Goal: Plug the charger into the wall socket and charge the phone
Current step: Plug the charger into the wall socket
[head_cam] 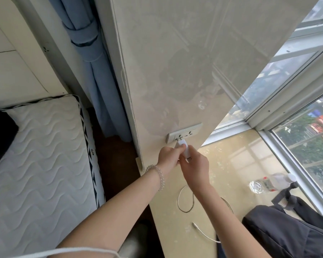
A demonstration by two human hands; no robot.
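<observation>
Charger (pixel 184 149) is at the wall socket (pixel 184 133), nose against the plate's left-hand outlet — prongs look lined up at the slots, can't tell how far in. Both hands are on it: left hand (pixel 168 155) pinching the white body from the left, thumb on top; right hand (pixel 196 167) closed around the rear end. Step in hand: seating the plug. Next move, I'd judge: straight push into the wall, no twist, until the body sits flush. Cable (pixel 185 202) loops loose on the sill (pixel 231 174) below the hands, free connector end (pixel 195 224) near the sill's front edge — unplugged. Phone not in view.
</observation>
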